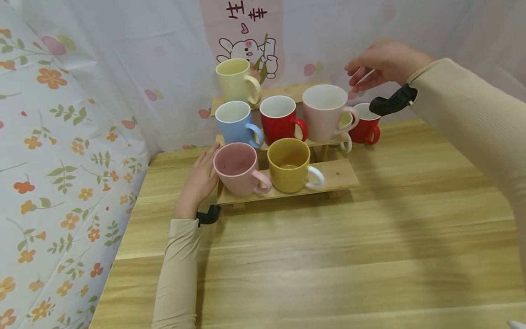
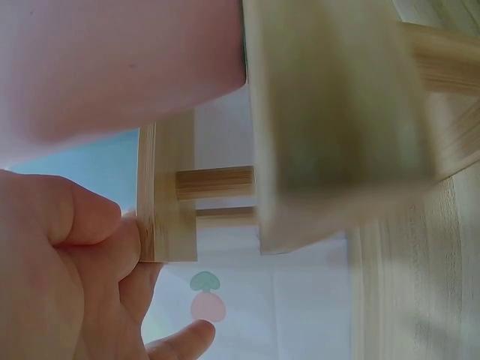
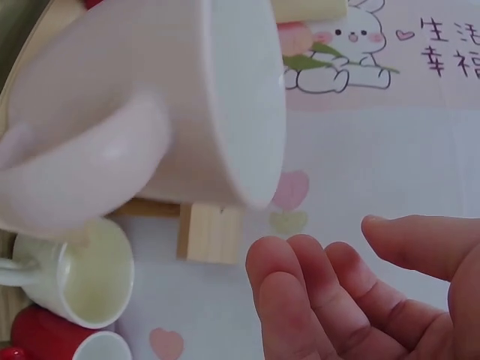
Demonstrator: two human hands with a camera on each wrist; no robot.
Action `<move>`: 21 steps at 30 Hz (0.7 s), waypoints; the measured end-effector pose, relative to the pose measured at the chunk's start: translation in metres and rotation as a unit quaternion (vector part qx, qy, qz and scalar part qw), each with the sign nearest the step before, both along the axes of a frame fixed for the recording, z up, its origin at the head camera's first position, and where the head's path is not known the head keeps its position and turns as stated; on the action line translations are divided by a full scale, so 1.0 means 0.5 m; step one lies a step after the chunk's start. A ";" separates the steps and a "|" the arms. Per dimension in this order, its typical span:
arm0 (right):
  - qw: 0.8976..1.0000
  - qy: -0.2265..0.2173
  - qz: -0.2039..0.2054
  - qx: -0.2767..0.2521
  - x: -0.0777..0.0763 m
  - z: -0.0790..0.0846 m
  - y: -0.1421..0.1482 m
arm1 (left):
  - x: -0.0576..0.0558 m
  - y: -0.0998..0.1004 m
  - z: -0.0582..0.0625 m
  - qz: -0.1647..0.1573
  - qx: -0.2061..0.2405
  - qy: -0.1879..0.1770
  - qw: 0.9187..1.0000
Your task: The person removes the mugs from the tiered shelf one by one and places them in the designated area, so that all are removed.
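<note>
My left hand [image 1: 199,179] rests against the left end of the wooden tiered rack [image 1: 343,176], beside the dark pink mug [image 1: 236,160]. In the left wrist view its fingers touch the end of a shelf board [image 2: 171,225]. My right hand [image 1: 386,64] is raised at the rack's right, holding nothing, with thumb and fingers apart. Nearest to it stands the large pale pink mug [image 1: 322,114] on the middle tier. That tier also bears a light blue mug [image 1: 234,123] and a red mug [image 1: 277,121]. A mustard mug [image 1: 287,171] stands on the front tier.
A pale yellow mug [image 1: 234,82] stands on the top tier. Right of the rack are a small red mug [image 1: 363,125] and a cream mug [image 3: 75,274], partly hidden. The wooden table [image 1: 328,265] extends in front; patterned cloth [image 1: 74,160] hangs left and behind.
</note>
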State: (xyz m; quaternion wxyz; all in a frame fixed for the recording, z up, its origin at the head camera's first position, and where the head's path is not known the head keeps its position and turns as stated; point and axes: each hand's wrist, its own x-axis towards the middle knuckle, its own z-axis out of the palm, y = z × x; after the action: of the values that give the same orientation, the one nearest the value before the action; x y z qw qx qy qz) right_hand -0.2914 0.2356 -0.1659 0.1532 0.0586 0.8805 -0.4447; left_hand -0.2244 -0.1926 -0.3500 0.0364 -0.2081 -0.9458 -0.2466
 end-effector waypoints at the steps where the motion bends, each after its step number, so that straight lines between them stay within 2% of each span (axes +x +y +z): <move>1: 1.000 0.007 0.007 0.004 0.002 0.002 -0.005 | 0.001 0.000 0.000 0.000 0.000 0.000 1.000; 3: 1.000 0.018 0.015 0.010 0.003 0.004 -0.016 | 0.003 -0.001 0.000 0.000 0.002 0.000 1.000; 9: 1.000 0.008 -0.004 0.025 -0.014 0.019 -0.054 | 0.004 -0.001 -0.002 0.000 -0.006 -0.003 1.000; 14: 0.999 0.023 0.002 0.043 -0.021 0.031 -0.082 | 0.000 0.000 0.001 0.000 -0.001 0.001 1.000; 21: 0.998 0.023 0.017 0.052 -0.026 0.024 -0.133 | 0.009 -0.001 -0.013 0.003 0.002 0.008 1.000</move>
State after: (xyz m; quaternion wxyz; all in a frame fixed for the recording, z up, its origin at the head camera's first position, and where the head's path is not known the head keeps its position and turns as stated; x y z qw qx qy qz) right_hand -0.3046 0.1691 -0.1537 0.1373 0.0409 0.9068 -0.3965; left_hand -0.2201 -0.1932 -0.3566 0.0454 -0.2072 -0.9457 -0.2464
